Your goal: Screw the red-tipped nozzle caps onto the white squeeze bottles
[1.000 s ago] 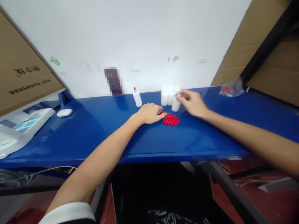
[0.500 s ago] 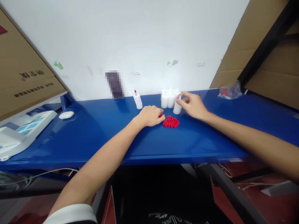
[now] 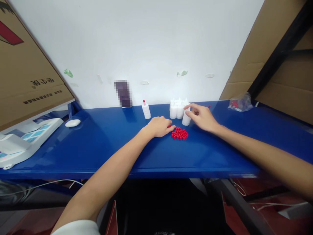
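Several small red caps (image 3: 180, 133) lie in a patch on the blue table. My left hand (image 3: 160, 126) rests at the left edge of the caps, its thumb and index finger at a red piece; its grip is partly hidden. My right hand (image 3: 200, 116) is beside a white bottle (image 3: 186, 118), with thumb and index finger apart near its top. Behind it to the left, several white bottles (image 3: 176, 111) stand in a group. Another white bottle with a red tip (image 3: 146, 111) stands apart, left of the group.
A dark pixelated object (image 3: 123, 94) leans on the wall. A white oval item (image 3: 72, 123) and a white device (image 3: 31, 137) are at the left. A clear bag with red pieces (image 3: 241, 102) lies at the back right. Cardboard (image 3: 29, 75) borders the left.
The camera view has tilted slightly, so everything sits a little lower. The right hand's fingers look more spread at the bottle top; the left hand has hardly moved.
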Available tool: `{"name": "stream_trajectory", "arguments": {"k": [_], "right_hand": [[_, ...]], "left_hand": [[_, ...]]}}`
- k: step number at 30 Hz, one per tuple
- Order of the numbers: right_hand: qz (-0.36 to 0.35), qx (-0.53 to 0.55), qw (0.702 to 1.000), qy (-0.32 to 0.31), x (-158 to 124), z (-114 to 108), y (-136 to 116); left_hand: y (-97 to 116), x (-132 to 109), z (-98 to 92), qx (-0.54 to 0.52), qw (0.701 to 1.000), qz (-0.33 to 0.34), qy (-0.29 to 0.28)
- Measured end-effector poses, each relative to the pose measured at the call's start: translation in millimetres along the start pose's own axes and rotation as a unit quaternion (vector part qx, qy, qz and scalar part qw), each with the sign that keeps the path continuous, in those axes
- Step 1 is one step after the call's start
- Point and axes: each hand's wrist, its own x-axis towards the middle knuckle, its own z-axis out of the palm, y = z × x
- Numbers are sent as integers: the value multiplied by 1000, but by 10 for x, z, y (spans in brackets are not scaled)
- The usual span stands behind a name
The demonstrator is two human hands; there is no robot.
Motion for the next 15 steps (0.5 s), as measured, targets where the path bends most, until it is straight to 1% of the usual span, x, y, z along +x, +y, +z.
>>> {"name": "stream_trajectory", "arguments": {"k": [6, 15], "right_hand": [[3, -21, 1000, -20, -1, -9, -20], [-1, -24, 997, -69, 3, -3, -29]], "left_hand": [[21, -16, -30, 19, 1000, 12, -19], [44, -30, -53, 22, 999, 24, -21]]}}
